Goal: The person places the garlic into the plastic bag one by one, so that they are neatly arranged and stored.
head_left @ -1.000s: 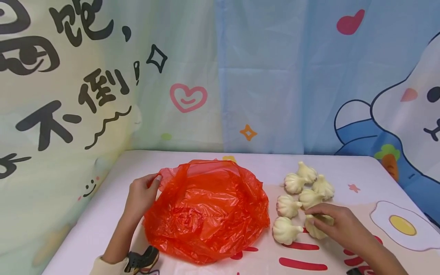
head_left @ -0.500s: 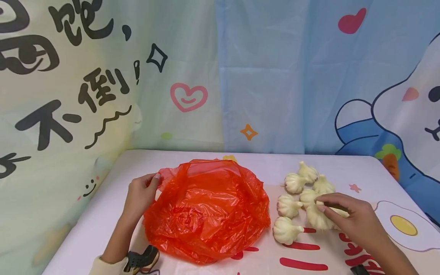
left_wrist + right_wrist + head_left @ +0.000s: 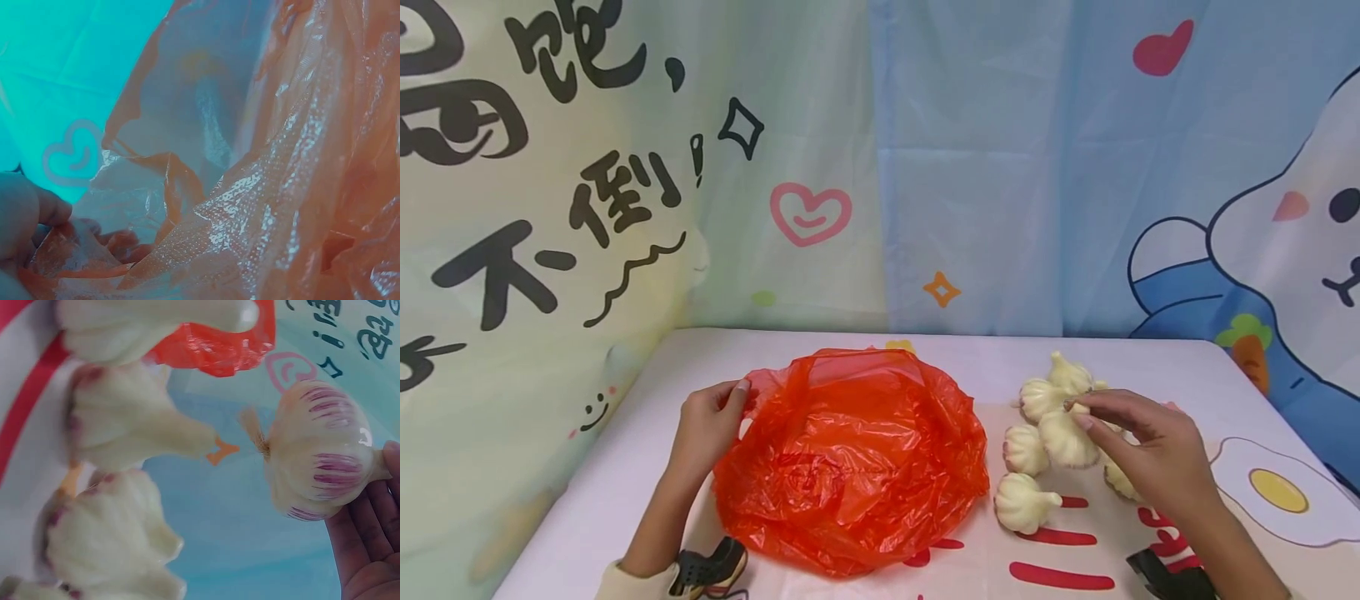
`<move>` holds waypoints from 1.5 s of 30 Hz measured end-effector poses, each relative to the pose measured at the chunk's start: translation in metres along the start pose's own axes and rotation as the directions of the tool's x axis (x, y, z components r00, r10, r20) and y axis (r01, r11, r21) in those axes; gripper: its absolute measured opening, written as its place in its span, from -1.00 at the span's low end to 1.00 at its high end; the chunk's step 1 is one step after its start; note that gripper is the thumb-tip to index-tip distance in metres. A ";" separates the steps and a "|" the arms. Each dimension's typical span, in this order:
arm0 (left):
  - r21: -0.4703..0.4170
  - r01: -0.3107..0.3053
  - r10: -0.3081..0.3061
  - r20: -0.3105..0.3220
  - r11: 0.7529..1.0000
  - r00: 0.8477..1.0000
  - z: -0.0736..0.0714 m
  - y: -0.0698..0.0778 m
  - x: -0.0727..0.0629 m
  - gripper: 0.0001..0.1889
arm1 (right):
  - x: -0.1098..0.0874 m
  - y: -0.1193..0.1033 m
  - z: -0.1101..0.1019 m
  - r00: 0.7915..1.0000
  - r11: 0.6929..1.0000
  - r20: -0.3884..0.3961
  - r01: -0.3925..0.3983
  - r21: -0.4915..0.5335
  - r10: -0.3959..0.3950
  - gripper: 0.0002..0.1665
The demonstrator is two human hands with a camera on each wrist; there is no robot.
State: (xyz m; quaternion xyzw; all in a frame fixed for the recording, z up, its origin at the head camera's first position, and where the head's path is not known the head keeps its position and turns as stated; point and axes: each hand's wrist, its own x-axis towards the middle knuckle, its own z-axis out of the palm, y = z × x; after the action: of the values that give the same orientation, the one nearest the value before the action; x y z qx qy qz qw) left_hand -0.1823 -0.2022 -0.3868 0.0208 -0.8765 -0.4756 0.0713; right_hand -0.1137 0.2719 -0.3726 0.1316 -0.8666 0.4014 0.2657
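Note:
A crumpled red plastic bag (image 3: 850, 475) lies on the table with its mouth spread. My left hand (image 3: 709, 429) pinches the bag's left edge between thumb and fingers; the left wrist view shows that thin film (image 3: 81, 250) in its grasp. By its stem, my right hand (image 3: 1153, 450) holds a garlic bulb (image 3: 1067, 437) above the other bulbs. Purple streaks and a root tuft show on this held garlic (image 3: 322, 453) in the right wrist view. Loose garlic bulbs (image 3: 1025, 502) lie right of the bag, some partly hidden behind the right hand.
The white table (image 3: 985, 367) has printed pictures, including a fried egg (image 3: 1277, 492) at right. A printed cloth backdrop (image 3: 970, 167) hangs behind and along the left. A dark strap (image 3: 711, 562) circles the left wrist.
My right hand has taken a garlic bulb by the stem, raised it and brought it up and leftward. Another bulb now shows beneath the hand. The left hand and bag stay put.

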 end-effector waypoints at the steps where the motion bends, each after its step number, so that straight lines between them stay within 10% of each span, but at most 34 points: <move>1: -0.005 0.001 -0.001 0.004 1.000 1.000 0.000 0.000 0.000 -0.56 | 0.002 -0.001 0.001 1.000 1.000 -0.008 0.017 0.012 -0.017 -0.60; 17: -0.016 -0.007 0.007 0.020 1.000 1.000 0.002 0.000 0.002 -0.54 | 0.032 -0.026 0.021 0.988 0.974 0.050 0.134 0.184 -0.145 -0.57; 25: 0.006 -0.006 0.006 0.022 1.000 1.000 -0.001 -0.003 0.002 -0.53 | 0.044 -0.043 0.048 0.973 0.893 0.015 0.203 0.402 -0.229 -0.61; 45: 0.006 0.038 -0.038 0.023 0.999 0.999 -0.001 -0.005 0.000 -0.52 | 0.049 -0.059 0.116 0.990 0.831 0.085 0.044 0.554 -0.109 -0.75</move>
State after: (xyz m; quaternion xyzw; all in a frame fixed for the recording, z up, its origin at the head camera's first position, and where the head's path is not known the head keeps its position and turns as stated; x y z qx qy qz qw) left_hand -0.1822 -0.2053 -0.3903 0.0324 -0.8779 -0.4749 0.0522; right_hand -0.1688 0.1441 -0.3703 0.2596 -0.7219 0.6148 0.1832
